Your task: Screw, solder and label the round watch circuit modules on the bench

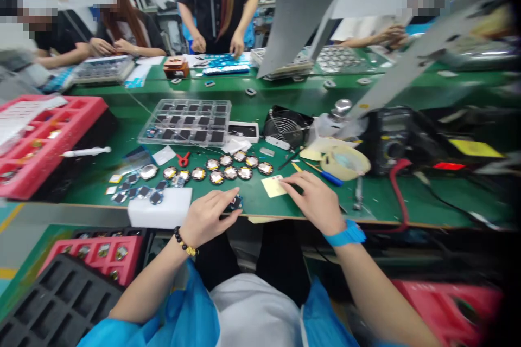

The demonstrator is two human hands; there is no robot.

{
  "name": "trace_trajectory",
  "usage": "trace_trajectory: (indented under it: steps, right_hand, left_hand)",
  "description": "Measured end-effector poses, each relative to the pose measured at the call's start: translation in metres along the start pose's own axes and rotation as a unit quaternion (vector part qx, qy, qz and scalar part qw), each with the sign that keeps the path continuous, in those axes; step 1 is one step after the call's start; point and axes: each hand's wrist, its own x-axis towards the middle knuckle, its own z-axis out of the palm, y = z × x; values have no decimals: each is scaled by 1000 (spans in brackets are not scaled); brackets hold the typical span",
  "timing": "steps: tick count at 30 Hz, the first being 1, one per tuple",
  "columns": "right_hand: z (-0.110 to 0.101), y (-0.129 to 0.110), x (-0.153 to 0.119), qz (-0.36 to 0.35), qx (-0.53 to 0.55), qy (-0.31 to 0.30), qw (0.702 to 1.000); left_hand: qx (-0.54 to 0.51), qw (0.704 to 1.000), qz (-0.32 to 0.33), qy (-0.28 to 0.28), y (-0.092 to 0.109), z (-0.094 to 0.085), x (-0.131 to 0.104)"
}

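Between the thumb and fingers of my left hand (209,217) is a small round circuit board (235,204), held at the bench's front edge. My right hand (315,200) has its fingertips on a pale yellow paper slip (273,186) lying on the green bench; whether it pinches the slip I cannot make out. Several round modules (230,172) with silvery faces lie in rows just beyond my hands. To the left, loose blue round boards (144,192) lie near a white foam block (159,207).
Behind the modules stand a clear compartment box (185,122) and a black fan (285,124). Red pliers (183,160), a yellowish bowl (345,162) and a soldering station (391,141) are on the bench. Pink trays (49,141) flank me. Other people work across the bench.
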Motion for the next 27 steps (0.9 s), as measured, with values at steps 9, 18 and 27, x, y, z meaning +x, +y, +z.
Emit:
trace_trajectory:
  steps: [9, 18, 27]
  right_hand:
    - [10, 20, 23, -5, -68, -68, 995]
    - [4, 21, 29, -6, -39, -84, 996]
    - [-10, 7, 37, 14, -56, -138, 989]
  left_hand:
    - [162, 923, -309, 164, -134, -113, 21]
    - [210, 919, -333, 26, -207, -124, 75]
    - [183, 948, -234, 113, -129, -104, 10]
